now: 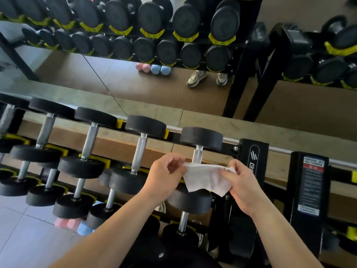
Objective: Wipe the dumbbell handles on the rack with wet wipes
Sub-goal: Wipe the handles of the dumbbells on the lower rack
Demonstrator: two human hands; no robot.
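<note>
While the wet wipe (204,178) is stretched out between the two hands, it hangs just in front of the shiny handle (197,156) of the last dumbbell at the right end of the top row of the rack (251,157). I think it is held wide like this so it can be opened flat and then wrapped round that handle. The left hand (164,176) has its fingers curled and pinches the left edge of the wipe with thumb and fingertips. The right hand (243,186) pinches the right edge the same way. Neither hand holds a dumbbell. The wipe hides the low part of the handle, so I cannot tell if it touches the metal. The dumbbells lie side by side in yellow holders (105,161), with one end toward the person, which I think makes each bar easy to reach. More handles (140,151) are to the left, and a lower row sits under them. A mirror (135,84) behind the rack shows the same weights
</note>
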